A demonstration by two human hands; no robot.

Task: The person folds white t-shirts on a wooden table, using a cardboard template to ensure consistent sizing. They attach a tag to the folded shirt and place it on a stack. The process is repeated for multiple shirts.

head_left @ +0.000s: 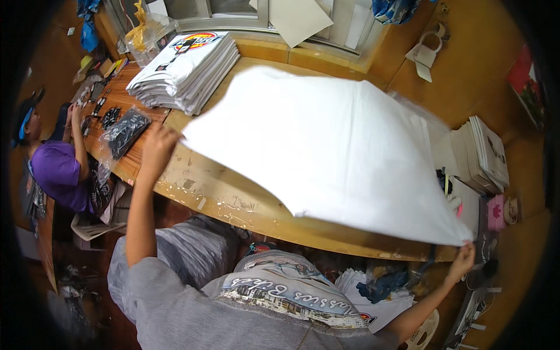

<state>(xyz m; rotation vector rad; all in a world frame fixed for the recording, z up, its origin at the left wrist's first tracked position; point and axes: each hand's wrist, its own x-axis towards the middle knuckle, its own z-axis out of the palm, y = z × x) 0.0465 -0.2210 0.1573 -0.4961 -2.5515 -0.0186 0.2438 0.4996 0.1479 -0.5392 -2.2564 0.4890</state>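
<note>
A plain white T-shirt is spread in the air above the worktable, its edges slightly blurred. My left hand pinches one corner of it, over the table's left part. At the far right end, my right hand grips another corner by the table's front edge. The cloth billows between both hands and hides much of the tabletop. Behind my left hand stands a tall stack of folded white T-shirts, the top one bearing a coloured print and a dark tag.
A person in a purple shirt sits at the left, hands raised over the table. A clear bag of dark pieces lies nearby. On the right are a stack of flat sheets and a pink box. A large plastic sack stands below the table.
</note>
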